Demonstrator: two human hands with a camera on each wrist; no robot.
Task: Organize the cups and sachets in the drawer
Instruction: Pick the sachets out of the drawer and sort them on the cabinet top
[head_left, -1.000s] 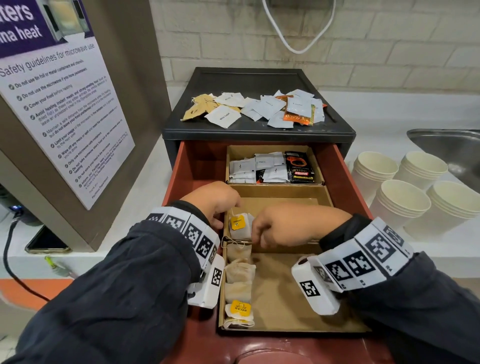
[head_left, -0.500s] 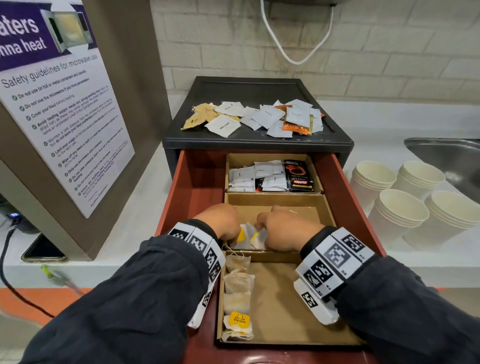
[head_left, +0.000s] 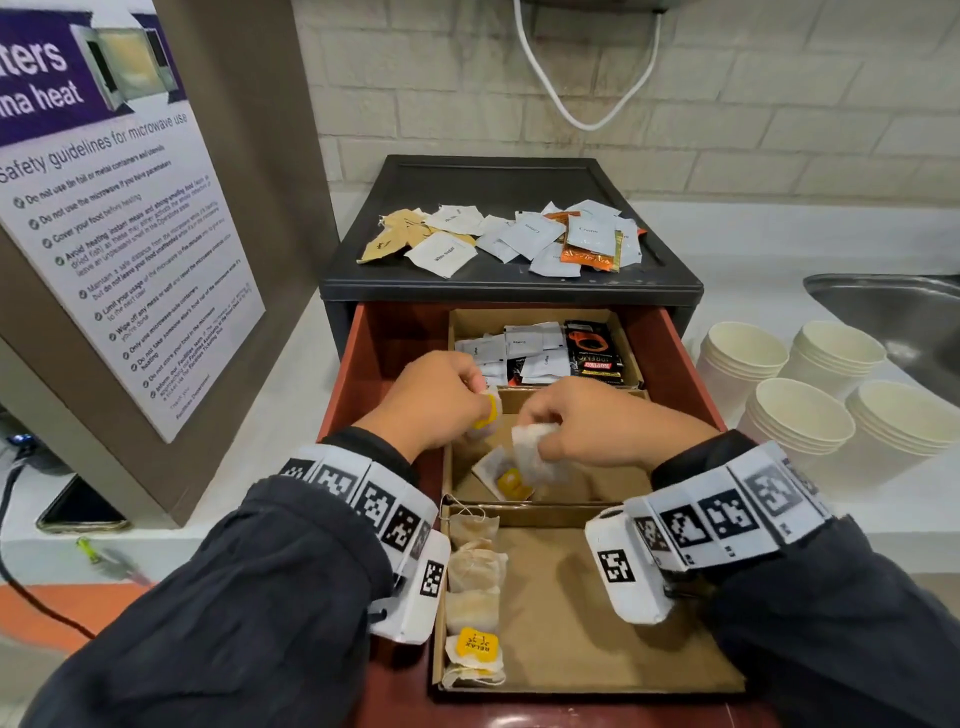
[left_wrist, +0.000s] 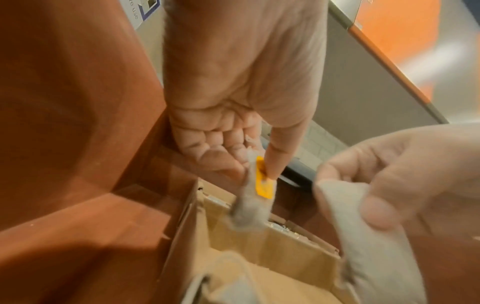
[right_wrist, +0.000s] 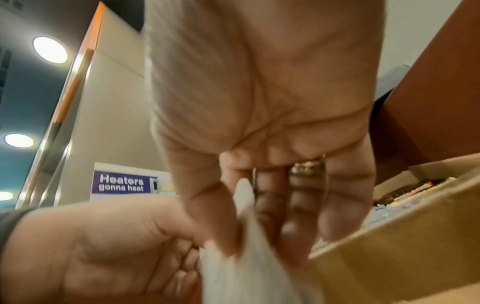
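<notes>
Poster: the microwave safety notice (head_left: 119, 249) stands on the counter at my far left, well apart from the drawer.
Phone: a phone (head_left: 78, 512) lies flat on the counter at the foot of that notice.
Drawer: the red drawer (head_left: 363, 374) is pulled out of the black cabinet (head_left: 511, 288), with three cardboard compartments in a row from back to front.
My left hand: my left hand (head_left: 434, 402) hangs over the left edge of the middle compartment (head_left: 597, 488), thumb and curled fingers pinching a tea bag with a yellow tag (left_wrist: 253, 197), which dangles below my fingertips.
Middle compartment floor: one more yellow-tagged tea bag (head_left: 501, 475) lies there, between and below my two hands.
Near compartment: a row of tea bags (head_left: 475, 592) runs along its left wall.
My right hand: my right hand (head_left: 597, 421) hovers just right of the left, thumb and forefinger pinching a white tea bag (head_left: 532, 454) that hangs down from the grip.
Back compartment: white and black sachets (head_left: 540, 351) stand packed beyond my knuckles.
Cabinet top: loose sachets (head_left: 519, 236) lie scattered.
Cups: four stacks of paper cups (head_left: 815, 395) stand on the counter right of the drawer, beside the steel sink (head_left: 893, 312).
</notes>
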